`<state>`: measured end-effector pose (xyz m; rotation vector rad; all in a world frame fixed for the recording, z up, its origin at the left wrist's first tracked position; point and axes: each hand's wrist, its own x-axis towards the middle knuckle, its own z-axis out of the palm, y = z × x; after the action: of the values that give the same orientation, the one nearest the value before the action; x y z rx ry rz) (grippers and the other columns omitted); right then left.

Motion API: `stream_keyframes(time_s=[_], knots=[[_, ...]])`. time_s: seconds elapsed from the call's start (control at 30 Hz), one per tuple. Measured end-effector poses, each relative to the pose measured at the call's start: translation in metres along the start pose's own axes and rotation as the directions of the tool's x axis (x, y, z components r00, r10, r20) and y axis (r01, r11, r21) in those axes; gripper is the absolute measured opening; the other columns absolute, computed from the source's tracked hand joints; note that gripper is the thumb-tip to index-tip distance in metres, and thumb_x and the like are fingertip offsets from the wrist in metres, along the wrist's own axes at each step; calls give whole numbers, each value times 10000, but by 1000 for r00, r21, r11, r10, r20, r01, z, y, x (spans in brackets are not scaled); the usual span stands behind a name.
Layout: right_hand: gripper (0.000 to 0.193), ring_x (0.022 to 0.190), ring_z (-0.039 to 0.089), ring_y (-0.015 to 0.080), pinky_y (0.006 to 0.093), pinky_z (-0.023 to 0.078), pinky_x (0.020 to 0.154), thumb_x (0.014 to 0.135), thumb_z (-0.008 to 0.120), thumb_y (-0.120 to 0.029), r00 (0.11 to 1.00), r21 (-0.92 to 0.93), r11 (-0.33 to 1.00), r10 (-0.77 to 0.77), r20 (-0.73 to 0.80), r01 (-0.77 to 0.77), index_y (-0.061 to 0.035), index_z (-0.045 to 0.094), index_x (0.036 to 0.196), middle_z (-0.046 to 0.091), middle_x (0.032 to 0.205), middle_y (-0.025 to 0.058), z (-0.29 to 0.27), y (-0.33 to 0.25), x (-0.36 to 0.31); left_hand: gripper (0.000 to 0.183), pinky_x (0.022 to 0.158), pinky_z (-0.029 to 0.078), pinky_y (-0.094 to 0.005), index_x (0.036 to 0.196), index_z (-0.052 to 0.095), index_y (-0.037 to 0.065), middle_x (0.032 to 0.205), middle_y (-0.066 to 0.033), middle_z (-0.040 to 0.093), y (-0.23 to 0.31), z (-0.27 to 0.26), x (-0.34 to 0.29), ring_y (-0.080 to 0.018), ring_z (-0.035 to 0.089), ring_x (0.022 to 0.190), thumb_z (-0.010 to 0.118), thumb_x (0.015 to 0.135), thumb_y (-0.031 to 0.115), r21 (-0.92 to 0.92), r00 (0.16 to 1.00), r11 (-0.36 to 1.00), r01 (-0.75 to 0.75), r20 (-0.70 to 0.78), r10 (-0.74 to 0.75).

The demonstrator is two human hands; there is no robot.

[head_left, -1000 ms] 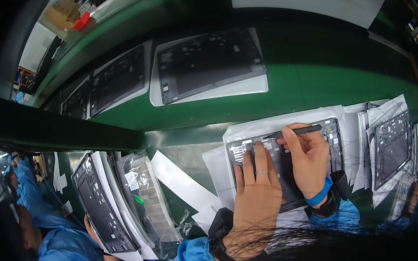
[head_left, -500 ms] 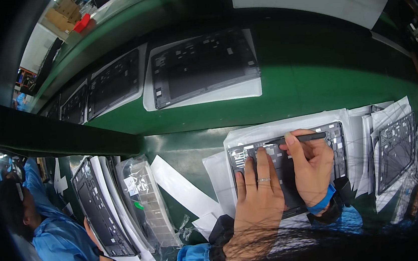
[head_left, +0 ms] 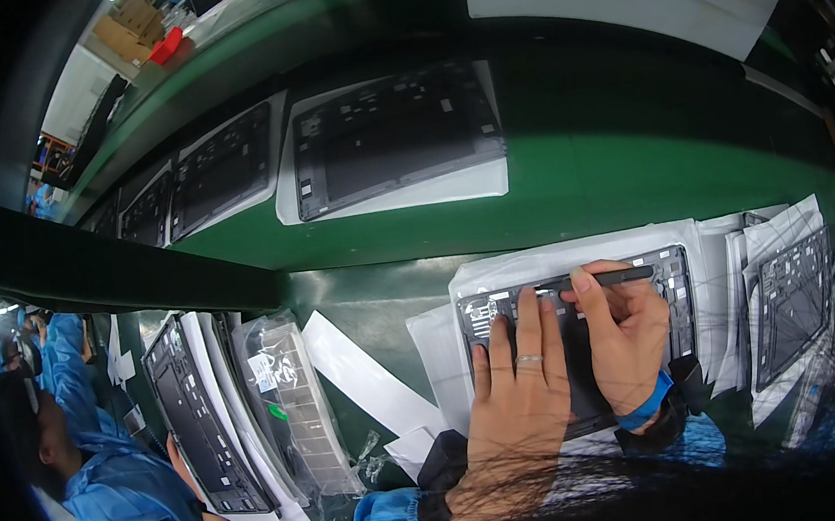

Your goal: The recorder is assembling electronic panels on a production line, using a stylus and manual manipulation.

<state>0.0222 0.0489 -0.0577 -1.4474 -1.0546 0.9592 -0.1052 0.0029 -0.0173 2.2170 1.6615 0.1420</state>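
Note:
A dark flat panel (head_left: 679, 311), shaped like a device cover and dotted with small white pads, lies before me on white sheets. My left hand (head_left: 516, 392) rests flat on it, fingers stretched out and slightly apart, a ring on one finger. Close beside it, my right hand (head_left: 625, 326) is closed in a pinch around slim black tweezers (head_left: 630, 274), held almost level near the panel's far edge. Their tip points left toward my left fingertips; whether it grips anything is too small to tell. A clear shiny patch with white bars (head_left: 484, 312) sits at the panel's left corner.
Beyond a ledge, a green conveyor belt (head_left: 589, 164) carries several similar panels (head_left: 396, 142) on white sheets. To my left stand a bagged tray (head_left: 306, 402) and a white strip (head_left: 368, 376). A co-worker in blue (head_left: 139, 498) holds another panel (head_left: 207, 421). More panels (head_left: 794, 305) lie right.
The panels on the conveyor belt have shifted slightly left. My left fingers have moved a little on the panel; my right hand keeps nearly the same place with the tweezers.

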Motion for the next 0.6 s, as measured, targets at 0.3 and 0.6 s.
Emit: stream_keyframes(time_s=[0.3, 0.6], knots=[[238, 816, 715, 130, 265, 550, 737, 1023, 724, -175, 999, 119, 992, 46, 9, -46, 36, 659, 1112, 747, 911, 99, -5, 5, 3, 1086, 1146, 446, -475, 1571, 338, -75, 1649, -207, 294, 5, -7, -1, -421, 429, 1391, 891, 729, 332, 49, 997, 998, 27, 76, -30], [295, 1021, 716, 238, 313, 580, 875, 1058, 649, -166, 984, 241, 957, -176, 30, 163, 54, 608, 1250, 676, 1159, 154, -37, -56, -5, 1132, 1196, 412, -477, 1585, 337, -23, 1644, -240, 335, -32, -53, -63, -441, 431, 1450, 916, 671, 309, -102, 983, 989, -104, -163, 87]])
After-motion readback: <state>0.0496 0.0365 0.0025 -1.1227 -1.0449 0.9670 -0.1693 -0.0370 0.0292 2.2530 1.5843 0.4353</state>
